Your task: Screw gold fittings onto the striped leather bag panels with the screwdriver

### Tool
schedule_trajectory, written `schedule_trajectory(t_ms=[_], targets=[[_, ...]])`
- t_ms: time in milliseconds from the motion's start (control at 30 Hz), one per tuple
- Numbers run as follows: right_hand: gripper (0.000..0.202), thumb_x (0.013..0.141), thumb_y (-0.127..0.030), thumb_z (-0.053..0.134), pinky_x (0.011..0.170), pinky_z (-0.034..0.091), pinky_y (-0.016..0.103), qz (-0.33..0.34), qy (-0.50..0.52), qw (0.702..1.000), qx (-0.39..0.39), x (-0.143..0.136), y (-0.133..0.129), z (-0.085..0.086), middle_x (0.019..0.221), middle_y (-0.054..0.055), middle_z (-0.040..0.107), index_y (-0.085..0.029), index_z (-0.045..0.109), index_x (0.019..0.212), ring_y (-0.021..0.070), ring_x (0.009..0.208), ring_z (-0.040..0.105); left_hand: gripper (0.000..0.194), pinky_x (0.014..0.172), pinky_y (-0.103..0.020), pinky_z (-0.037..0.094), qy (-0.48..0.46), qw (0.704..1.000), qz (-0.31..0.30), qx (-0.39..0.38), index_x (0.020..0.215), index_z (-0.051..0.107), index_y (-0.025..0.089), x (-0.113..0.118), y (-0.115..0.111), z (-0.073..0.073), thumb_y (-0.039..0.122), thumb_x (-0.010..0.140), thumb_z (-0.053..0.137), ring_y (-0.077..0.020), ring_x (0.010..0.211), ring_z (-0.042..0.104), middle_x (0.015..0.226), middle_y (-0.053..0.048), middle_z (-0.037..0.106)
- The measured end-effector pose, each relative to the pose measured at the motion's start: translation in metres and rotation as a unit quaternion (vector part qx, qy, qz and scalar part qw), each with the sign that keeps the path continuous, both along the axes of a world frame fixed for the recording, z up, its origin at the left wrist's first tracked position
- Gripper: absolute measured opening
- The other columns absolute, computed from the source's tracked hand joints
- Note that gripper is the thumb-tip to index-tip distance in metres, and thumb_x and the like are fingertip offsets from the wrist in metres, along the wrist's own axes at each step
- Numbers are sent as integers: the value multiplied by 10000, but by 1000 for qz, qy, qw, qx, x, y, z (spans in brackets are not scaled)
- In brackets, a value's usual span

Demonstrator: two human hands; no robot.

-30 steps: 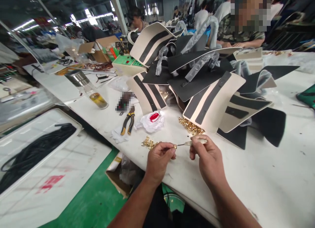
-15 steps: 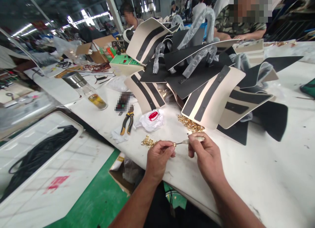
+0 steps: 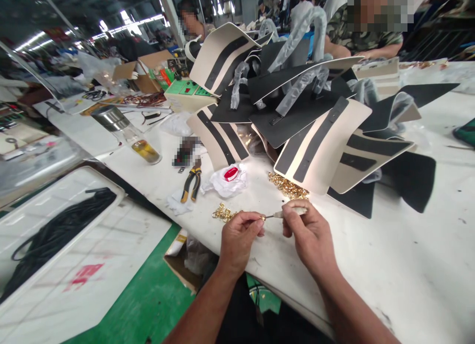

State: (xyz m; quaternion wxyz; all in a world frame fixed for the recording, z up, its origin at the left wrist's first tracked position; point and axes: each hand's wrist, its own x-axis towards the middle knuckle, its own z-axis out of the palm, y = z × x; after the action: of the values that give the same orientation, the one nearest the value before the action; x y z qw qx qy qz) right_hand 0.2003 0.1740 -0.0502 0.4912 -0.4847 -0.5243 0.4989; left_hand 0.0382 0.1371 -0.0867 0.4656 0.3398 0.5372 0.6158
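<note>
Between thumb and fingers, my left hand (image 3: 239,237) pinches a small gold metal fitting (image 3: 263,218). My right hand (image 3: 309,230) is closed round the pale handle of a screwdriver (image 3: 278,215), whose thin shaft points left and meets the fitting. The exact shape of the fitting is mostly hidden by my fingertips. Just beyond my left hand lies a small pile of gold fittings (image 3: 222,213). A larger heap of gold fittings (image 3: 287,185) lies beyond my right hand, beside the stacked panels.
Black and beige panels (image 3: 319,146) with plastic-wrapped handles are piled on the white table (image 3: 419,265). Pliers (image 3: 191,184), crumpled white paper with a red oval item (image 3: 230,173), and a glass bottle (image 3: 143,148) lie to the left. A white bin (image 3: 89,279) holds black cord. A co-worker (image 3: 371,44) sits opposite.
The view has shifted very slightly. Both hands keep nearly the same pose, with the screwdriver tip still at the gold fitting.
</note>
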Motion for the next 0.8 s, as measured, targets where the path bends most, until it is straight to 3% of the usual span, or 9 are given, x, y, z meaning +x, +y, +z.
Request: schedule_trajectory(t_ms=[167, 267, 367, 467, 600, 700, 800], targets=[[264, 980, -480, 638, 575, 438, 286, -18, -45, 999, -8, 7, 2, 2, 578, -35, 615, -231, 652, 894, 160, 547, 556, 166, 635, -237, 558, 58, 998, 34, -6, 903, 791, 177, 7, -1, 2, 309, 819, 846, -125, 612, 669, 695, 10, 745], [257, 976, -471, 661, 567, 432, 276, -55, -21, 998, -16, 14, 6, 2, 581, -35, 614, -230, 660, 888, 153, 550, 545, 124, 661, -255, 571, 164, 983, 85, 21, 942, 804, 202, 6, -5, 4, 306, 874, 803, -146, 695, 708, 847, -15, 798], [253, 956, -468, 715, 555, 434, 260, -101, 86, 991, -31, 22, 14, 2, 599, -39, 611, -226, 669, 900, 139, 546, 535, 64, 729, -277, 566, 350, 926, 107, 90, 950, 800, 232, -9, -6, 7, 250, 945, 739, -173, 851, 731, 985, -21, 816], [236, 889, -408, 798, 502, 404, 232, -155, 226, 960, -55, 29, 25, 4, 620, -50, 584, -210, 669, 871, 111, 513, 511, 94, 817, -321, 560, 520, 837, 84, 148, 978, 783, 243, -35, 0, 10, 197, 981, 701, -193, 895, 716, 970, -7, 818], [223, 811, -336, 832, 430, 351, 207, -195, 343, 915, -81, 38, 34, 12, 606, -54, 535, -189, 666, 798, 92, 477, 471, 87, 888, -383, 553, 660, 734, 49, 154, 1029, 770, 238, -58, 11, 16, 199, 986, 705, -245, 958, 701, 1053, -25, 829], [224, 791, -330, 839, 415, 347, 198, -207, 376, 899, -86, 43, 37, 18, 600, -55, 524, -188, 664, 789, 85, 464, 454, 106, 934, -423, 546, 688, 707, 32, 156, 1069, 764, 227, -52, 20, 22, 215, 981, 707, -286, 1047, 684, 1164, -63, 803], [226, 782, -327, 844, 410, 345, 188, -220, 384, 893, -84, 44, 39, 21, 605, -54, 523, -184, 670, 796, 78, 464, 450, 134, 929, -425, 548, 661, 730, -23, 171, 1102, 754, 217, -21, 32, 25, 229, 1011, 656, -280, 1042, 671, 1134, -78, 783]])
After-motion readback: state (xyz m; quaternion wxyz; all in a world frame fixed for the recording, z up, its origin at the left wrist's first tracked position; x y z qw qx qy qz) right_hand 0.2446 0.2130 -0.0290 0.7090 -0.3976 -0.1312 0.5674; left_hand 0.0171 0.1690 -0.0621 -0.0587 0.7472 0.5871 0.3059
